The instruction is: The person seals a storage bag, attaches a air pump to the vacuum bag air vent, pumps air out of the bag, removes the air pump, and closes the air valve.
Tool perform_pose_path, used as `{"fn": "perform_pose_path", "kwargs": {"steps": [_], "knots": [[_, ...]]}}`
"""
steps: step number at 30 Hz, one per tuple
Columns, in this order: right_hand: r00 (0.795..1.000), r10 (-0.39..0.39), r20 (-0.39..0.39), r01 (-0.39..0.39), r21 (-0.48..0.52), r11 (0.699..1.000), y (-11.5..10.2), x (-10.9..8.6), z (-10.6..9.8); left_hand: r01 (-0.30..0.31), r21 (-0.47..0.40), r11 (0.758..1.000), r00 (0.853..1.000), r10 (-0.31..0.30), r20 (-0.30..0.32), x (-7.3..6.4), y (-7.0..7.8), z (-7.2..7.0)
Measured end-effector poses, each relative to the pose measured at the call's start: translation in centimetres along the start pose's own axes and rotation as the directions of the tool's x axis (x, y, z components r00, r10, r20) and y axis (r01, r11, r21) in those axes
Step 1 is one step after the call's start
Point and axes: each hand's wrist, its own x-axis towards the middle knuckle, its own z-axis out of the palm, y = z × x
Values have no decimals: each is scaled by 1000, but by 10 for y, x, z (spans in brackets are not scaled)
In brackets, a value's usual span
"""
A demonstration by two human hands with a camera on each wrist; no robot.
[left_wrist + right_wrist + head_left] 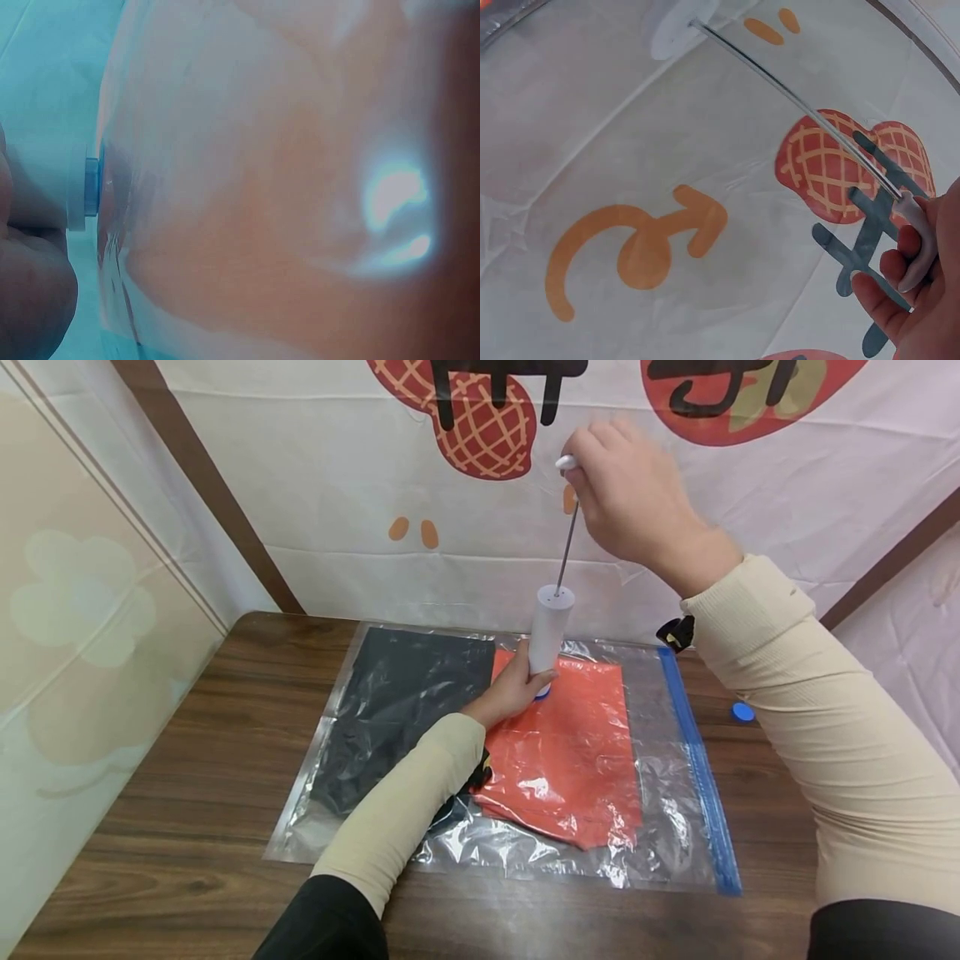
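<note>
A white hand pump (550,631) stands tilted slightly on a clear vacuum storage bag (667,793), its lower end at the bag's blue valve (92,186). My left hand (513,691) grips the base of the pump's barrel. High above it, my right hand (626,493) holds the white pump handle (922,244), with the thin metal rod (795,97) drawn far out of the barrel. Inside the bag lie a folded dark cloth (408,710) on the left and a folded orange-red cloth (562,752) on the right, under the pump.
The bag's blue zip edge (699,768) runs along its right side. A small blue cap (742,712) lies on the wooden table (172,777) to the right of the bag. Behind the table hangs a white printed curtain (330,468).
</note>
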Motion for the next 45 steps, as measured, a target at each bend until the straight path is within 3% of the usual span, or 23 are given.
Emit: {"fn": "perform_pose_path", "kwargs": {"steps": [8,14,23,27,32,38,45], "knots": [[995,-37,97,35,22,999,2,-17,22,-1,1,1000,1000,1,1,0,1,1],[976,-40,215,32,42,999,-2,-32,44,-12,23,1000,1000,12,1,-1,0,0],[950,-35,311,35,4,999,-5,-51,70,-32,5,999,999,32,1,-2,-2,1],[954,-26,297,27,1,1000,-5,-53,73,-39,7,999,999,39,0,-1,-2,1],[960,-26,279,24,11,1000,-4,-47,68,-3,10,1000,1000,3,5,-2,-2,0],[982,11,188,-16,24,1000,-2,-30,44,-14,30,999,1000,14,-5,-1,-2,1],[992,45,114,-48,24,999,-2,-9,17,-27,40,999,1000,27,-5,0,-5,2]]}}
